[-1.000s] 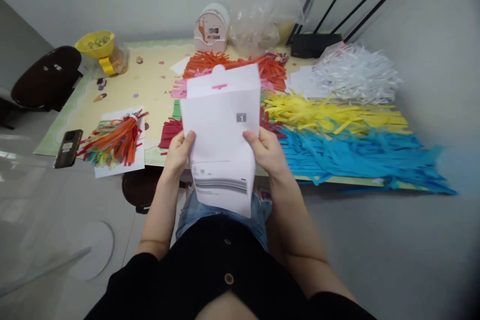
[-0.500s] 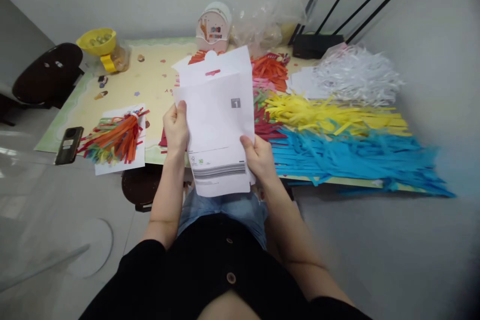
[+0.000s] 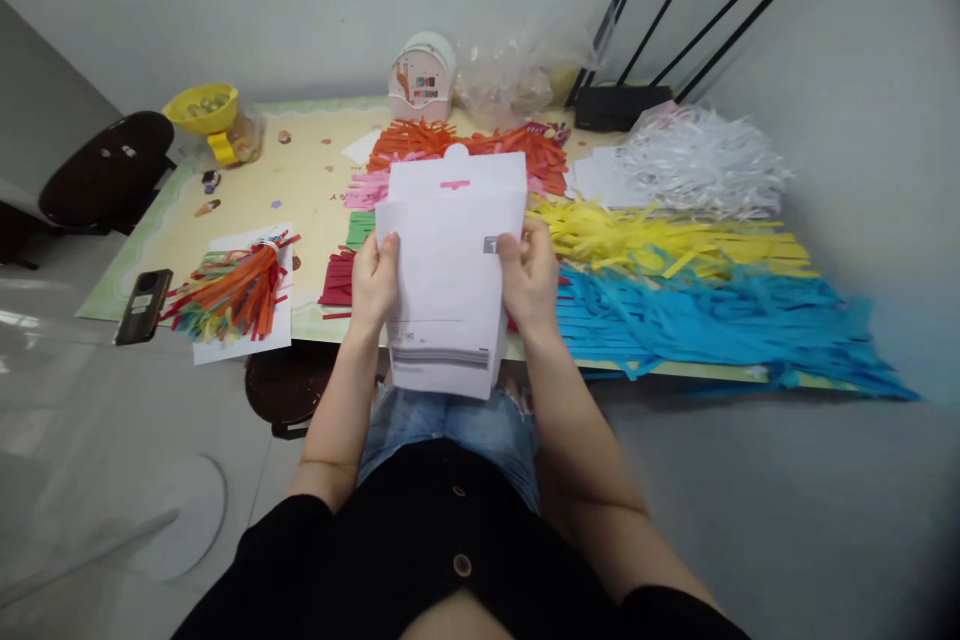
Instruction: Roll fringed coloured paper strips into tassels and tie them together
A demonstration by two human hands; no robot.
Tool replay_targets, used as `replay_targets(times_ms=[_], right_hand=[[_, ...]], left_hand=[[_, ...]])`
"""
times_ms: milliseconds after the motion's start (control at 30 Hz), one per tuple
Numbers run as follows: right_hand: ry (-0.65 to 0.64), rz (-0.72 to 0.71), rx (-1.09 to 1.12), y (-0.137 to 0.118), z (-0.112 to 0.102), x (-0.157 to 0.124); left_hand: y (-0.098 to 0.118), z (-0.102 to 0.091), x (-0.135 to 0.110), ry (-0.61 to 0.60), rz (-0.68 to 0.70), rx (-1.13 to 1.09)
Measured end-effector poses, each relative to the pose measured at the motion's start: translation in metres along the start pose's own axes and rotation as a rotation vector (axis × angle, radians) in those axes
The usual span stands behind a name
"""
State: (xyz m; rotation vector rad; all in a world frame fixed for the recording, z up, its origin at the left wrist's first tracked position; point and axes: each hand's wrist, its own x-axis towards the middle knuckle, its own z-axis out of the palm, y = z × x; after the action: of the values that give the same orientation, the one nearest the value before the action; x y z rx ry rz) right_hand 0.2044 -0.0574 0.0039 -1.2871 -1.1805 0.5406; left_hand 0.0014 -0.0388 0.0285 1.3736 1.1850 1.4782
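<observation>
Between my two hands is a flat white cardboard package (image 3: 448, 285) with a hang-hole tab at its top, a grey square marked 1 and a barcode-like band of dark lines near the bottom. My left hand (image 3: 376, 282) grips its left edge, thumb on the face. On the right edge my right hand (image 3: 529, 278) is closed, its thumb partly over the grey square. Behind the package lie strips of orange paper (image 3: 412, 140), pink paper (image 3: 367, 188), green paper (image 3: 361, 229) and dark red paper (image 3: 337, 278), partly hidden by it.
Yellow strips (image 3: 675, 232), blue strips (image 3: 720, 320) and a white shredded pile (image 3: 705, 160) cover the table's right side. A black router (image 3: 619, 107) stands behind. Leftward are a multicoloured strip bundle (image 3: 240, 285), a phone (image 3: 142, 306) and a yellow bowl (image 3: 200, 108). A stool (image 3: 285, 385) sits below.
My right hand has shifted up along the package's right edge. The package's top has come lower and moved right, uncovering more of the orange, pink and green strips. My left hand keeps its hold.
</observation>
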Motion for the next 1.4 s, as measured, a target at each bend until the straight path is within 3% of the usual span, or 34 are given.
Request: replay_targets(times_ms=[200, 467, 733, 967, 1400], right_hand=[[0.021, -0.016, 0.189, -0.012, 0.006, -0.009], [0.073, -0.057, 0.277, -0.028, 0.000, -0.001], [0.163, -0.067, 0.282, -0.029, 0.000, -0.003], [0.221, -0.021, 0.373, -0.029, 0.000, -0.004], [0.130, 0.036, 0.454, -0.027, -0.005, 0.000]], left_hand=[[0.011, 0.008, -0.006, 0.069, 0.090, -0.022], [0.022, 0.016, -0.017, 0.050, 0.004, -0.178], [0.026, 0.016, -0.012, 0.211, 0.134, -0.248], [0.026, 0.010, -0.009, 0.255, 0.015, -0.296], [0.031, 0.009, -0.012, 0.284, 0.084, -0.252]])
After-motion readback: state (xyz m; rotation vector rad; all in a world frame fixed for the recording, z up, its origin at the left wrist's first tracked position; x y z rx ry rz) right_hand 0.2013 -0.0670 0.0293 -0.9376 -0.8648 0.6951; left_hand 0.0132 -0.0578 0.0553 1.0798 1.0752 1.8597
